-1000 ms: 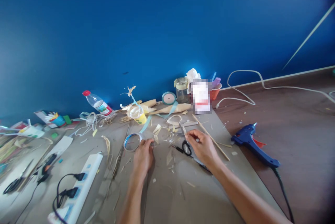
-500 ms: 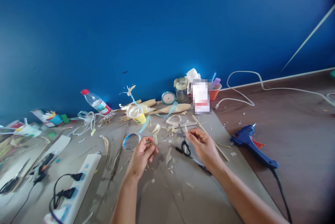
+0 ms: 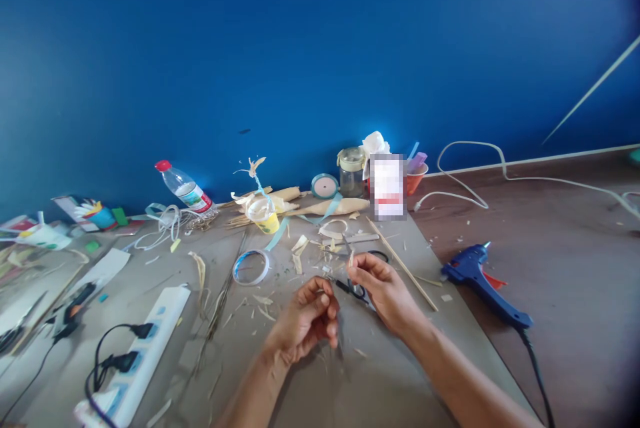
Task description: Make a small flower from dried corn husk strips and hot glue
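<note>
My right hand (image 3: 384,289) pinches a small pale strip of dried husk (image 3: 351,259) between thumb and fingertips, above the table. Just left of it and a little lower, my left hand (image 3: 311,318) is closed with its fingers curled and thumb pressed in; whatever it may hold is too small to make out. Black-handled scissors (image 3: 358,291) lie behind the right hand, partly covered by it. Husk scraps (image 3: 300,248) are scattered on the mat beyond both hands. A roll of tape (image 3: 251,267) lies to the left.
A blue glue gun (image 3: 493,285) lies at right, and a wooden stick (image 3: 403,265) nearer the hands. A white power strip (image 3: 150,355) with plugs is at left. Along the wall stand a yellow cup (image 3: 267,218) with a husk flower, a tilted bottle (image 3: 187,189) and a glass jar (image 3: 351,178).
My left hand has moved right and slightly down, closer to the right hand. The right hand, still pinching the pale strip, has shifted only a little. The view has moved slightly.
</note>
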`<state>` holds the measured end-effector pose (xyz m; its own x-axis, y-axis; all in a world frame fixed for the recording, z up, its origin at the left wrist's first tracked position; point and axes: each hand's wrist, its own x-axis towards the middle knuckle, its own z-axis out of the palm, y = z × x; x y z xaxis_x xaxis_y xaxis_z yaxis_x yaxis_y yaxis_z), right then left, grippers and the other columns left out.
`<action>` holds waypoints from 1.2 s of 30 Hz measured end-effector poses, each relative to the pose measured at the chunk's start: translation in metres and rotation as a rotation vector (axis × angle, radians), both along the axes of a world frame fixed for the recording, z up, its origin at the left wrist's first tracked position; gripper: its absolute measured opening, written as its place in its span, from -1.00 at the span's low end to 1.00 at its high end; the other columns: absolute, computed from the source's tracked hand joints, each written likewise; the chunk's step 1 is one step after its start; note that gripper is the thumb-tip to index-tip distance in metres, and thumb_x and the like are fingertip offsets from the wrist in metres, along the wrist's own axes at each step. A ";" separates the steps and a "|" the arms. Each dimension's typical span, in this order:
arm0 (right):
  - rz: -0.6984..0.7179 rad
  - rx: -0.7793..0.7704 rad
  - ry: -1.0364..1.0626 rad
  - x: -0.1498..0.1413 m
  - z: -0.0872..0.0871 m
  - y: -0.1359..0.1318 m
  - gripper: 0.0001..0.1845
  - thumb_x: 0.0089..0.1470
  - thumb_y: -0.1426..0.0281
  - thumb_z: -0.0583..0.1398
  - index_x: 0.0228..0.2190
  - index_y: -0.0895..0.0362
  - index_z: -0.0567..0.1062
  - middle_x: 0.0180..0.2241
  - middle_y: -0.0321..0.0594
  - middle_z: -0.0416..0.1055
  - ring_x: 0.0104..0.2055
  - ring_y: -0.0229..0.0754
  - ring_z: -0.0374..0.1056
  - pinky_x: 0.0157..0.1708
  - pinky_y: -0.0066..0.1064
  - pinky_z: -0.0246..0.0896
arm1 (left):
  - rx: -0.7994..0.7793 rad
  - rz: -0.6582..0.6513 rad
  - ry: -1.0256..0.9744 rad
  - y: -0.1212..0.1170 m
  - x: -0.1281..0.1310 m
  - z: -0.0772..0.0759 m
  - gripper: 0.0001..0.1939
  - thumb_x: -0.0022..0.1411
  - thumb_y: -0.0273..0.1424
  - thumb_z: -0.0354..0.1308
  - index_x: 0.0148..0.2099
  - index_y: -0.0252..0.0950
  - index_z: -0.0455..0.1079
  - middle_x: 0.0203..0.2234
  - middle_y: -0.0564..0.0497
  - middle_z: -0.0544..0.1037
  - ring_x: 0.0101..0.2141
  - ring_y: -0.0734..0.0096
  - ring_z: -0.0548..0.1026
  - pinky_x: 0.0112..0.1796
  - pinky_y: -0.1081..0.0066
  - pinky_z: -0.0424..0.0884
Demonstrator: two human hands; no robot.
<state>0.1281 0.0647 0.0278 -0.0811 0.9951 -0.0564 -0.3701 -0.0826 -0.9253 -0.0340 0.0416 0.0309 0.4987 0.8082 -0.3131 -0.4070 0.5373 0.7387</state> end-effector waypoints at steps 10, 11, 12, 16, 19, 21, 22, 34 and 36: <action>-0.136 -0.007 -0.300 0.002 -0.004 0.005 -0.72 -0.17 0.21 0.24 -0.50 0.18 0.40 -0.59 -0.34 0.25 -0.57 -0.34 0.11 -0.57 -0.49 0.01 | 0.327 0.514 0.591 0.024 -0.028 -0.004 -0.70 0.07 -0.29 0.15 -0.17 -0.33 0.25 -0.58 0.15 0.37 -0.66 0.64 0.30 -0.58 0.56 0.24; -0.147 0.005 -0.327 0.002 -0.005 0.004 -0.72 -0.16 0.21 0.23 -0.47 0.18 0.40 -0.58 -0.33 0.27 -0.56 -0.33 0.13 -0.56 -0.49 0.03 | 0.357 0.553 0.631 0.027 -0.032 -0.007 -0.68 0.07 -0.29 0.14 -0.15 -0.32 0.24 -0.58 0.15 0.38 -0.65 0.62 0.31 -0.57 0.55 0.26; -0.145 0.018 -0.343 0.001 -0.005 0.004 -0.71 -0.15 0.22 0.22 -0.44 0.18 0.40 -0.56 -0.31 0.28 -0.54 -0.32 0.15 -0.55 -0.49 0.06 | 0.377 0.579 0.663 0.030 -0.035 -0.009 -0.67 0.07 -0.29 0.13 -0.12 -0.32 0.23 -0.57 0.14 0.40 -0.65 0.60 0.32 -0.55 0.53 0.28; -0.048 0.116 -0.464 -0.006 -0.006 -0.005 -0.71 -0.08 0.30 0.17 -0.27 0.18 0.37 -0.53 -0.30 0.33 -0.49 -0.28 0.23 -0.50 -0.48 0.12 | 0.469 0.652 0.848 0.040 -0.044 -0.020 -0.68 0.09 -0.29 0.08 -0.11 -0.32 0.25 -0.57 0.12 0.41 -0.67 0.59 0.29 -0.59 0.53 0.25; 0.047 0.226 -0.673 -0.013 -0.010 -0.012 -0.75 -0.02 0.39 0.12 -0.23 0.16 0.37 -0.52 -0.30 0.35 -0.50 -0.28 0.25 -0.49 -0.48 0.12 | 0.507 0.640 0.962 0.044 -0.048 -0.025 -0.70 0.09 -0.31 0.05 -0.12 -0.33 0.26 -0.54 0.09 0.44 -0.67 0.57 0.29 -0.57 0.50 0.26; 0.101 0.325 -0.808 -0.017 -0.014 -0.017 -0.76 -0.02 0.45 0.11 -0.23 0.15 0.38 -0.50 -0.29 0.39 -0.48 -0.26 0.27 -0.46 -0.47 0.11 | 0.534 0.637 1.031 0.046 -0.051 -0.027 -0.70 0.10 -0.32 0.04 -0.11 -0.32 0.26 -0.52 0.07 0.47 -0.65 0.53 0.33 -0.52 0.47 0.30; 0.121 0.381 -0.873 -0.019 -0.016 -0.018 -0.77 -0.02 0.48 0.11 -0.24 0.14 0.39 -0.50 -0.28 0.41 -0.46 -0.24 0.29 -0.43 -0.45 0.11 | 0.552 0.641 1.071 0.047 -0.052 -0.028 -0.71 0.10 -0.33 0.03 -0.11 -0.32 0.27 -0.52 0.05 0.48 -0.62 0.50 0.36 -0.49 0.45 0.32; 0.093 0.665 -1.171 -0.022 -0.020 -0.021 -0.80 0.03 0.58 0.06 -0.45 0.10 0.42 -0.49 -0.25 0.44 -0.39 -0.22 0.33 -0.14 -0.29 -0.03 | 0.947 0.380 1.223 0.039 -0.037 -0.030 -0.73 0.17 -0.45 -0.02 -0.10 -0.27 0.39 -0.27 -0.06 0.49 -0.24 0.36 0.44 -0.17 0.33 0.35; 0.070 0.645 -1.156 -0.020 -0.020 -0.019 -0.78 0.02 0.60 0.05 -0.46 0.10 0.41 -0.49 -0.27 0.45 -0.40 -0.23 0.34 -0.07 -0.27 -0.06 | 1.084 0.234 1.232 0.037 -0.032 -0.029 -0.72 0.20 -0.47 -0.05 -0.12 -0.22 0.44 -0.17 -0.07 0.43 -0.13 0.34 0.38 -0.09 0.30 0.31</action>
<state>0.1083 0.0461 0.0074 -0.3579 0.8653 0.3510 0.6398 0.5010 -0.5828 -0.0660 0.0790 0.0022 0.2382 0.9171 0.3195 0.6758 -0.3928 0.6237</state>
